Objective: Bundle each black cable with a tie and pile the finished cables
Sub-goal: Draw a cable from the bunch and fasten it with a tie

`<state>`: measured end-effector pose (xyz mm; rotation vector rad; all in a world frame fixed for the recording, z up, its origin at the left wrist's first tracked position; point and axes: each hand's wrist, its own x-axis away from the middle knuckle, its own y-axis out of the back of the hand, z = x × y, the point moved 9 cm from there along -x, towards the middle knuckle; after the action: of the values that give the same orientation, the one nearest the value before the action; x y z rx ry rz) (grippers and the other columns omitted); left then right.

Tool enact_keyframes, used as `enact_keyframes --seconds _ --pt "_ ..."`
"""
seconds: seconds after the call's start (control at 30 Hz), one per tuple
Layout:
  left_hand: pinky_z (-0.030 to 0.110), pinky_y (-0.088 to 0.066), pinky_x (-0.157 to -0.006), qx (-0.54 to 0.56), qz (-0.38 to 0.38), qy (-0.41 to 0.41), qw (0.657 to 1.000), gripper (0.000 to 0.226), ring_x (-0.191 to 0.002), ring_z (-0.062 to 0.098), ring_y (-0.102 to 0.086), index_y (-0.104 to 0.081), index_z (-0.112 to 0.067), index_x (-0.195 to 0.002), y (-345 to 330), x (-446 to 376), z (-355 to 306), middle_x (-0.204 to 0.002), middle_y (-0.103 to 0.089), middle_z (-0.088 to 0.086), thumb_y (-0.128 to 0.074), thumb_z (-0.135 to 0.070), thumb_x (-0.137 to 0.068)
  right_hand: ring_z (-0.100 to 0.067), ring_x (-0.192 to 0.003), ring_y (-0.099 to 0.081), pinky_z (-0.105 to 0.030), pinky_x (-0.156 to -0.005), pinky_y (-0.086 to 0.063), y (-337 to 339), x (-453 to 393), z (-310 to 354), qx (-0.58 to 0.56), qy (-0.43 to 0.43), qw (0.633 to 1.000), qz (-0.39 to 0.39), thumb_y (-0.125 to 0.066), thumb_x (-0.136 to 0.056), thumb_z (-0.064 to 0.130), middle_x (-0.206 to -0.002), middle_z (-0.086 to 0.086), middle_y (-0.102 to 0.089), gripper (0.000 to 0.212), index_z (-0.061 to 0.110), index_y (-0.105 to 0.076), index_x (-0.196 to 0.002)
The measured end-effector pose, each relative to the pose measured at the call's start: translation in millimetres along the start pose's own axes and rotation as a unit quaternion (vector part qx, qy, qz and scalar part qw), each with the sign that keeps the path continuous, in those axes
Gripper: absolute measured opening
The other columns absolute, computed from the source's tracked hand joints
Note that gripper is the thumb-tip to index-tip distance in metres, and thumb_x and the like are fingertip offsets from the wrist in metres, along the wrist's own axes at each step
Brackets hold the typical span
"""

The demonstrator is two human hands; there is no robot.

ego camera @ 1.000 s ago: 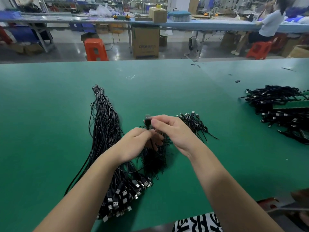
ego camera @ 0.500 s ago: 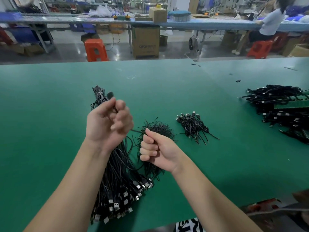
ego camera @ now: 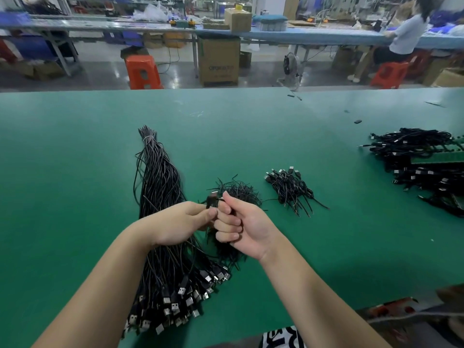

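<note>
A long sheaf of loose black USB cables lies on the green table, plugs toward me. My left hand and my right hand meet above it and both grip one black cable, coiled in my right fist, its plug end sticking up between the hands. Behind my hands lies a heap of black ties. A small pile of bundled cables sits to the right of that heap.
A larger heap of black cables lies at the table's right edge around a green strip. Small black bits dot the far table. Beyond stand an orange stool, a cardboard box and a seated person.
My left hand, which was raised and pulling the cable up to the left, has come down to meet my right hand. The cable is now gathered in my right fist.
</note>
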<state>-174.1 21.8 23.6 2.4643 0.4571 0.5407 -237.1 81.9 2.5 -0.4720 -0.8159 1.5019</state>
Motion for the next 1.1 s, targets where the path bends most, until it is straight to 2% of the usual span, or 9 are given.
enact_keyframes --seconds 0.13,0.23,0.4,0.57,0.7,0.77,0.87,0.97,1.1 --pt "0.033 -0.041 -0.112 0.199 -0.079 -0.064 0.975 0.041 -0.122 0.007 -0.061 -0.072 -0.023 -0.112 5.6 -2.7 -6.6 -0.123 -0.071 -0.007 -0.043 -0.047 -0.094 -0.007 -0.045 -0.019 -0.018 -0.042 -0.023 -5.4 0.4 -6.0 0.022 -0.001 1.000 0.006 -0.047 -0.102 0.042 -0.052 0.008 -0.025 0.039 0.019 -0.052 -0.071" --pt "0.028 -0.043 -0.110 0.324 -0.113 -0.102 0.934 0.043 -0.128 0.013 -0.058 -0.060 -0.019 -0.131 4.7 -6.0 -4.5 -0.132 -0.066 -0.003 -0.041 -0.041 -0.099 -0.006 -0.044 -0.022 -0.018 -0.041 -0.026 -11.3 -1.2 -8.5 0.008 0.001 1.000 0.019 -0.046 -0.103 0.043 -0.052 0.008 -0.026 0.040 0.019 -0.051 -0.071" --pt "0.032 -0.047 -0.107 0.490 -0.109 -0.158 0.850 0.048 -0.129 0.030 -0.057 -0.050 0.002 -0.137 6.0 -4.2 -9.8 -0.135 -0.062 0.018 -0.036 -0.030 -0.104 -0.007 -0.046 -0.019 -0.018 -0.043 -0.024 -11.0 0.0 -16.9 0.021 -0.011 0.999 0.027 -0.043 -0.104 0.042 -0.053 0.008 -0.026 0.041 0.020 -0.049 -0.069" --pt "0.038 -0.054 -0.099 0.573 -0.209 -0.155 0.777 0.046 -0.121 0.038 -0.062 -0.060 0.004 -0.116 23.2 -0.1 -18.4 -0.110 -0.072 0.022 -0.038 -0.032 -0.100 -0.009 -0.048 -0.016 -0.018 -0.044 -0.024 -12.2 -3.5 -35.1 -0.024 -0.036 0.997 0.062 -0.042 -0.106 0.040 -0.052 0.008 -0.022 0.042 0.020 -0.045 -0.068" --pt "0.023 -0.054 -0.056 0.645 -0.201 -0.140 0.724 0.047 -0.068 0.017 -0.070 -0.076 -0.011 -0.079 53.4 14.1 -20.6 -0.067 -0.063 -0.001 -0.041 -0.032 -0.103 -0.009 -0.047 -0.016 -0.019 -0.043 -0.022 -0.4 -1.5 -43.1 -0.095 -0.046 0.992 0.073 -0.048 -0.103 0.034 -0.051 0.008 -0.020 0.042 0.020 -0.040 -0.065" --pt "0.016 -0.036 -0.042 0.635 -0.147 -0.152 0.743 0.044 -0.041 0.002 -0.043 -0.075 -0.017 -0.077 60.8 22.0 -25.6 -0.061 -0.052 -0.008 -0.042 -0.032 -0.102 -0.008 -0.046 -0.018 -0.019 -0.043 -0.023 1.6 -0.9 -45.1 -0.107 -0.044 0.990 0.079 -0.050 -0.102 0.032 -0.050 0.009 -0.022 0.040 0.020 -0.042 -0.065" --pt "0.015 -0.025 -0.037 0.479 0.017 -0.148 0.865 0.042 -0.032 0.002 -0.025 -0.074 -0.006 -0.086 44.1 31.4 -35.8 -0.056 -0.060 0.002 -0.041 -0.029 -0.099 -0.008 -0.045 -0.020 -0.019 -0.040 -0.025 1.8 -3.3 -39.5 -0.129 -0.032 0.989 0.070 -0.052 -0.100 0.028 -0.049 0.009 -0.024 0.036 0.020 -0.048 -0.064" --pt "0.017 -0.021 -0.036 0.236 0.158 -0.076 0.956 0.047 -0.032 0.006 -0.032 -0.071 0.008 -0.103 12.4 37.5 -26.3 -0.085 -0.073 0.026 -0.043 -0.030 -0.100 -0.008 -0.044 -0.019 -0.017 -0.038 -0.028 1.7 -6.0 -29.7 -0.124 -0.022 0.990 0.056 -0.053 -0.097 0.026 -0.051 0.010 -0.022 0.030 0.020 -0.050 -0.067" --pt "0.021 -0.042 -0.044 0.008 0.156 0.057 0.986 0.041 -0.053 0.019 -0.067 -0.066 -0.002 -0.108 -3.7 29.0 2.4 -0.096 -0.077 0.010 -0.039 -0.033 -0.108 -0.008 -0.044 -0.019 -0.018 -0.040 -0.026 -0.4 -7.0 -31.0 -0.065 -0.031 0.996 0.053 -0.054 -0.096 0.029 -0.050 0.010 -0.027 0.028 0.020 -0.052 -0.069"
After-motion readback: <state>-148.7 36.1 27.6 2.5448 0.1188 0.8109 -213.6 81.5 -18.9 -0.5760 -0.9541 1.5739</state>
